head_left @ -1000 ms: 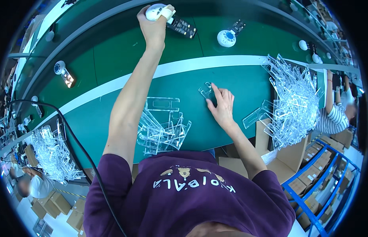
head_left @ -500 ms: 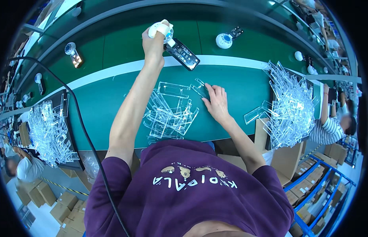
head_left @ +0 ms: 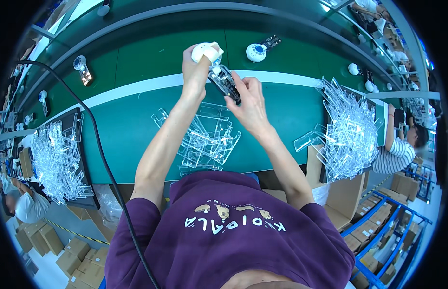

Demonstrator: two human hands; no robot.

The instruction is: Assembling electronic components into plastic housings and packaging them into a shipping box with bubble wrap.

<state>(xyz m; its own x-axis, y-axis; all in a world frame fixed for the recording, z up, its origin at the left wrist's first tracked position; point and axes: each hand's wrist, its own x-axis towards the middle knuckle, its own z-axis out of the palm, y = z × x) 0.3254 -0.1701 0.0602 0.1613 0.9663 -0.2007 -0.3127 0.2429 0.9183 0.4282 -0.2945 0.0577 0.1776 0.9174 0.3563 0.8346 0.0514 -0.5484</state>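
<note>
My left hand (head_left: 194, 72) grips the white round head (head_left: 203, 50) of a handheld device, above the far edge of the green mat. From this head a dark circuit board (head_left: 226, 83) slants down to the right. My right hand (head_left: 251, 103) is closed at the board's right side, thumb near its lower end and fingers along its edge. It holds a clear plastic frame against the board; the frame is mostly hidden, and I cannot tell how far it is seated. Below my hands lies a loose heap of clear plastic frames (head_left: 208, 143).
Bigger piles of clear frames stand at the right (head_left: 351, 132) and left (head_left: 56, 161). Similar white devices lie on the green conveyor, one (head_left: 256, 52) ahead and another (head_left: 80, 62) farther left. A black cable (head_left: 101, 149) hangs at my left. A person in stripes (head_left: 397, 156) works at right.
My right hand has picked up the clear frame from the mat and brought it up to the board. My left hand has moved slightly right and nearer with the device. Conveyor devices have shifted left.
</note>
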